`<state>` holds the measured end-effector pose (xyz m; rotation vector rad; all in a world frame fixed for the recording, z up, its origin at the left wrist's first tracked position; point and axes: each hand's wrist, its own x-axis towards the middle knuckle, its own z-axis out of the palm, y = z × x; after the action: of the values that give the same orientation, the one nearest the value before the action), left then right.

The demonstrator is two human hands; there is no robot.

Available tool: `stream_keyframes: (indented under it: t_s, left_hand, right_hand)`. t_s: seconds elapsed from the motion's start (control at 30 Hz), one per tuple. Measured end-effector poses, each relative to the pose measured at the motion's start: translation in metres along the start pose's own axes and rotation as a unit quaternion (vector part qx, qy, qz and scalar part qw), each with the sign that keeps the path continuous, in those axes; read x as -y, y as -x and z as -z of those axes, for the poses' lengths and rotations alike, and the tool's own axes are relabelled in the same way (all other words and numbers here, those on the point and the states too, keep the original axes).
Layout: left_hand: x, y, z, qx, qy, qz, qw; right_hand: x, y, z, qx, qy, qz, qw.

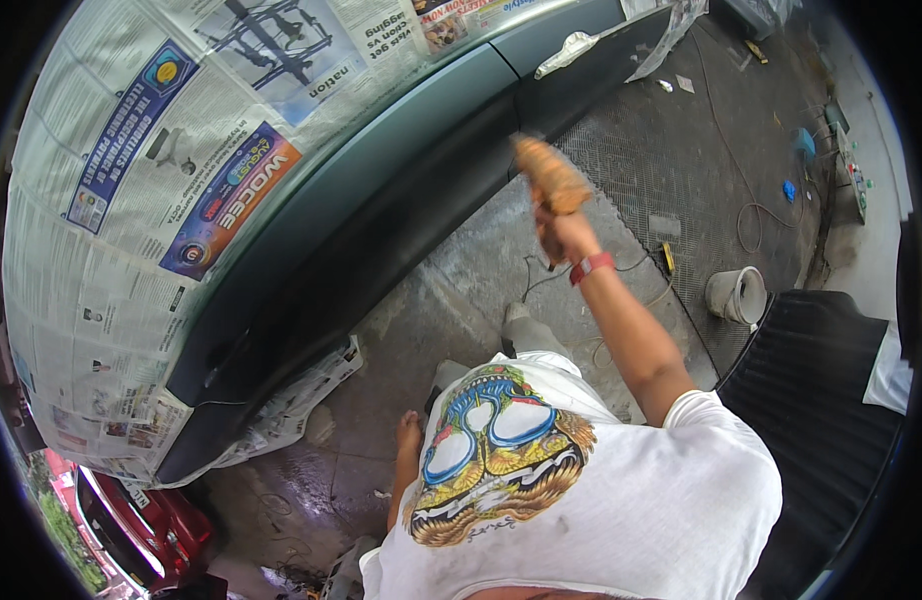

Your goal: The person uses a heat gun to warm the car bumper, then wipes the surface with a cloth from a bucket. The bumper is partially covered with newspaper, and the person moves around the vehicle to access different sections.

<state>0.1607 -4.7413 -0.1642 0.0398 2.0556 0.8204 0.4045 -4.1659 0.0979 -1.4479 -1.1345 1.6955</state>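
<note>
An orange tool (553, 178), somewhat blurred, is held up in the right hand (571, 232), its front end pointed at the side of the car (381, 140); whether the panel is touched cannot be told. The right grip is closed around the tool's lower part, and a red wristband (591, 267) is worn just behind it. The left hand (409, 432) is held low beside the body; whether its grip is spread or closed cannot be told. The upper part of the car is covered with newspaper (131, 270), while its dark lower side and a pale door handle (569, 54) are left bare. A cord (527, 285) is seen below the tool. On the grey floor (451, 300), a white bucket (729, 297) is placed to the right, near a black ribbed sheet (821, 390). At lower left, a red car (146, 525) is partly seen.
</note>
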Motion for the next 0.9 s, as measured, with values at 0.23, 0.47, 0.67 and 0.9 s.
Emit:
stream_keyframes:
  t_s: [0.23,0.47,0.67,0.9]
  left_hand:
    - [-0.059,0.004,0.011,0.029,0.037,0.127,0.991]
    - [-0.102,0.028,-0.002,0.023,0.021,0.108,0.994]
    - [-0.14,0.073,-0.016,0.028,-0.003,0.051,0.998]
    - [-0.113,0.076,0.001,0.013,-0.096,0.035,0.995]
  right_hand:
    - [-0.077,0.074,-0.063,0.347,0.198,0.129,0.908]
    - [-0.121,0.049,-0.05,0.318,0.192,-0.007,0.929]
    - [-0.143,-0.039,0.006,0.026,0.03,0.002,0.999]
    - [-0.143,-0.122,0.052,-0.123,0.016,-0.082,0.989]
